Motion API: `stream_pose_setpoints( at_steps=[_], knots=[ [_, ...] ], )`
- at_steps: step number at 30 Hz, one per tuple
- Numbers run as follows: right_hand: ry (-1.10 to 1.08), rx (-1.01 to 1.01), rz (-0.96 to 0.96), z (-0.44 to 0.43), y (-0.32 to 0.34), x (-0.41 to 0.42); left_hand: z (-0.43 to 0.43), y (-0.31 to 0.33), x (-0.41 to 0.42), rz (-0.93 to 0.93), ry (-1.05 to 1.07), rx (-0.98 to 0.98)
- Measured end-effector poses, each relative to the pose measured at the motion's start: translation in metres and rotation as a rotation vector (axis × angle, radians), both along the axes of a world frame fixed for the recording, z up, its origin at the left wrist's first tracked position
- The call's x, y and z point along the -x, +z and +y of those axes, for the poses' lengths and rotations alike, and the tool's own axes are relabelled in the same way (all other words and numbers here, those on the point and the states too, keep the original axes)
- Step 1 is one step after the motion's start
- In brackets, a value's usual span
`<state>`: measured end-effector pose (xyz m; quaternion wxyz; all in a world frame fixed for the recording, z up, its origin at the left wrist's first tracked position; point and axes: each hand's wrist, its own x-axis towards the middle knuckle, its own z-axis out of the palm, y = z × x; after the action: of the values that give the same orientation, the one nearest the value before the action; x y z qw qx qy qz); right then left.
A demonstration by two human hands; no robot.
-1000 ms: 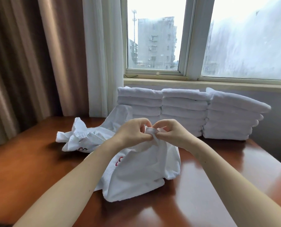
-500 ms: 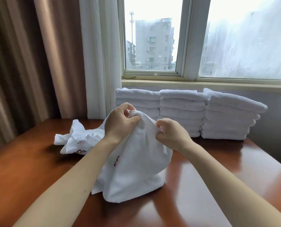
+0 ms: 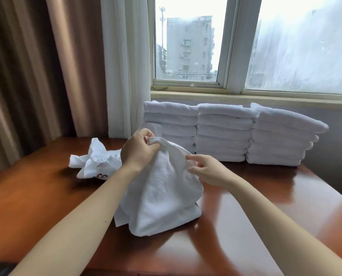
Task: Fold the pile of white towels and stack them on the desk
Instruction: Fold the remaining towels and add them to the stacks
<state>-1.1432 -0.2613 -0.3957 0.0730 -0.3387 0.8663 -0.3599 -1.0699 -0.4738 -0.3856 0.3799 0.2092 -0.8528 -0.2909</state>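
Now that they've moved apart, L grip (image 3: 138, 151) pinches the raised corner & R grip (image 3: 207, 172) the hem of the limp white terry towel (image 3: 162, 194), its bottom on the brown wood counter (image 3: 46, 196), so spreading's prob. begun.

White towel (image 3: 162, 188) at frame centre, unfolded, its top edge raised and pinched by left hand (image 3: 138, 150) and right hand (image 3: 208, 172), its bottom bunched on the desk (image 3: 36, 196). Crumpled towel (image 3: 94, 160) with red print lies centre left, just behind it. Three folded stacks (image 3: 224, 132) stand side by side, centre right, at the desk's back edge.
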Motion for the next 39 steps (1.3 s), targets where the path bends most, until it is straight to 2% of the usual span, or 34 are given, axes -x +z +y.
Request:
stream_pose_setpoints(
  at_steps=[4, 11, 13, 16, 20, 26, 29, 34, 39],
  knots=[
    [0.024, 0.064, -0.224, 0.004, -0.012, -0.006, 0.000, -0.018, 0.001, -0.084, 0.014, 0.110],
    [0.046, 0.280, -0.407, 0.009, -0.017, -0.002, -0.006, -0.048, 0.004, -0.196, -0.015, 0.231],
    [0.049, 0.319, -0.388, 0.013, -0.016, 0.000, -0.006, -0.052, 0.006, -0.208, -0.015, 0.243],
    [-0.095, 0.346, -0.269, 0.020, -0.015, 0.005, -0.009, -0.055, 0.007, -0.215, -0.002, 0.238],
    [-0.266, 0.229, -0.051, 0.030, -0.015, 0.014, -0.012, -0.051, 0.007, -0.215, -0.002, 0.202],
    [-0.319, 0.118, 0.123, 0.036, 0.006, 0.021, -0.012, -0.020, 0.011, -0.094, 0.016, 0.195],
    [-0.269, 0.083, 0.187, 0.036, 0.025, 0.024, -0.014, 0.007, 0.013, -0.047, 0.022, 0.205],
    [-0.129, 0.099, 0.139, 0.040, 0.071, 0.026, -0.020, 0.054, 0.015, 0.016, 0.021, 0.194],
    [-0.015, -0.289, 0.095, 0.043, 0.101, 0.012, -0.017, 0.084, 0.013, 0.073, 0.035, 0.219]
  ],
)
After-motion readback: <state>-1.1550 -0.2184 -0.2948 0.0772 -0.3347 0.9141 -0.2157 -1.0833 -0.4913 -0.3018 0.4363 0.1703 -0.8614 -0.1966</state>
